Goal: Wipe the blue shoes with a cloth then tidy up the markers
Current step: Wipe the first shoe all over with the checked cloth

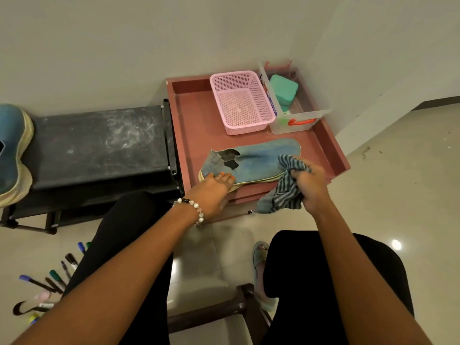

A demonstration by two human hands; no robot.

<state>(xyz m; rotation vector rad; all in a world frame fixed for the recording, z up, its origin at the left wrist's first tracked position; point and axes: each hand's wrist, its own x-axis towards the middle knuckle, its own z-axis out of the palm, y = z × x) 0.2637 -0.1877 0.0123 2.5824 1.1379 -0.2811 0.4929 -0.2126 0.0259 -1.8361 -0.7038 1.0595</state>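
the wiping is judged to be in progress. one blue shoe [251,161] is lain near the front edge of the red tray [196,113]; its heel end is pressed by the left hand [211,192] with straight fingers, and a striped cloth [283,188] is gripped by the right hand [311,185] at its toe. the second blue shoe [12,150] is rested at the left end of the black counter [99,143]. the markers [52,280] are scattered on the floor, not yet tidied.

The red tray [189,115] has bare floor on its left side, so a hand can pass there. At the back, the pink basket [241,102] and the clear box [293,120] stand side by side and block the way. The blue shoe [258,160] lies across the front, and markers [53,280] lie scattered on the floor by the left leg.
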